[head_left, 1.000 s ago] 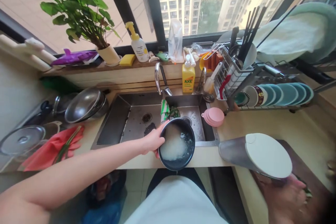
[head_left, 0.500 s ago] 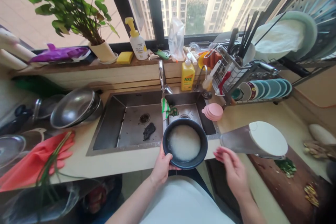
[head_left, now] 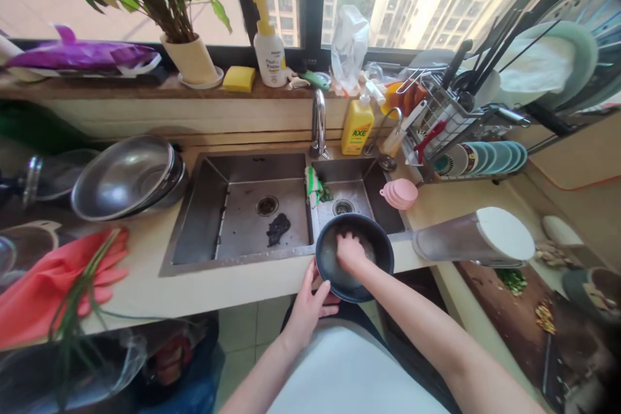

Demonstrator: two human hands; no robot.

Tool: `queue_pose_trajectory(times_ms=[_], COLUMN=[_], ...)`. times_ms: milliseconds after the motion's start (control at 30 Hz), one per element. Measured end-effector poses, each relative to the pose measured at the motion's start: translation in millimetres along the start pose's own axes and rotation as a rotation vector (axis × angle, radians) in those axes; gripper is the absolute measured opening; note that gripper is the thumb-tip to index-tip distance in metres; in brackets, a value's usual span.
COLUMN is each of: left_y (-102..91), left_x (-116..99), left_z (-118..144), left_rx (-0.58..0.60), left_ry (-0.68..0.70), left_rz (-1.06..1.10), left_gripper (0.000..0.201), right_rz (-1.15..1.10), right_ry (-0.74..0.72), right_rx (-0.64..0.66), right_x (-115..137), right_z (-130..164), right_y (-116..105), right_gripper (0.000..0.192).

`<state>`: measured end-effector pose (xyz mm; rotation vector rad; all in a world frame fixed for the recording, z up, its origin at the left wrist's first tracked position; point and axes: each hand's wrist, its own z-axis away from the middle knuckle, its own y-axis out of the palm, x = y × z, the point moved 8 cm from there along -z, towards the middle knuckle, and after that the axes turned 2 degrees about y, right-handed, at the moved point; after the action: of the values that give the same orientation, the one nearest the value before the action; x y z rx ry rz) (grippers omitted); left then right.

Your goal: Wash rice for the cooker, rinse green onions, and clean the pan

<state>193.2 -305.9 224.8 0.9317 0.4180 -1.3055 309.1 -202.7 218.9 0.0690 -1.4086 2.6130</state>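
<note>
The dark bowl is at the front edge of the counter, directly before the smaller basin of the sink; from here I cannot tell whether its base touches the counter or hangs clear of it. The left hand grips the bowl at its near left side; the thumb lies against the outer wall, apart from the other fingers, which are partly spread and curve around and under the bowl. The right hand is inside the bowl; its fingers are bent downward into a cloudy liquid, and since the tips are hidden, I cannot tell how far they are parted or whether they have hold of anything.

A green-and-white cloth hangs over the divider between the basins; a dark scrap lies in the larger basin, near the drain; the tap stands behind the divider, with a yellow bottle to its right. Pink cups sit just beside the smaller basin; a tall container with a white lid lies tilted in view nearer the cutting board; red gloves lie left of the sink, with green stalks across them.
</note>
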Motion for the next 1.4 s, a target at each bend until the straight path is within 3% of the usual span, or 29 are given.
queue_pose_trajectory(times_ms=[167, 333, 400, 467, 567, 733, 800, 967, 1100, 1167, 1300, 1400], left_y=[-27.6, -40.3, -44.1, -47.2, -49.6, -51.3, -52.7, -54.9, -55.5, -56.2, -50.7, -33.0], left_x=[4, 9, 8, 7, 5, 6, 7, 7, -2, -10, -31, -42], left_z=[3, 2, 2, 1, -1, -2, -1, 0, -3, -6, -16, -26], left_rx=[-0.029, -0.034, -0.043, -0.056, -0.073, -0.093, -0.107, -0.161, -0.186, -0.180, -0.101, 0.035], left_ry=[-0.045, -0.077, -0.075, -0.068, -0.062, -0.057, -0.060, -0.069, -0.047, -0.023, -0.020, -0.086], left_rz=[-0.057, -0.072, -0.081, -0.086, -0.082, -0.076, -0.071, -0.066, -0.071, -0.093, -0.228, -0.339], left_gripper=[0.062, 0.055, 0.054, 0.054, 0.054, 0.054, 0.054, 0.056, 0.057, 0.057, 0.057, 0.064], right_rz=[0.029, -0.004, 0.014, 0.066, 0.097, 0.032, 0.016, 0.111, 0.214, 0.263, 0.290, 0.077], right_ry=[-0.158, -0.384, -0.301, -0.119, -0.013, -0.242, -0.319, -0.427, -0.617, -0.626, -0.468, -0.434], right_rx=[-0.017, 0.157, 0.159, 0.101, 0.060, 0.203, 0.224, -0.013, 0.053, 0.128, 0.182, 0.058], right_x=[32, 17, -8, -35, -49, -15, -3, 14, 14, 2, -30, -42], right_z=[25, 51, 49, 43, 38, 49, 50, 36, 44, 50, 50, 48], right_y=[12, 11, 3, -6, -6, 18, 17, -4, 10, 15, -8, -46], right_gripper=[0.042, 0.036, 0.034, 0.036, 0.043, 0.043, 0.040, 0.047, 0.035, 0.032, 0.032, 0.034])
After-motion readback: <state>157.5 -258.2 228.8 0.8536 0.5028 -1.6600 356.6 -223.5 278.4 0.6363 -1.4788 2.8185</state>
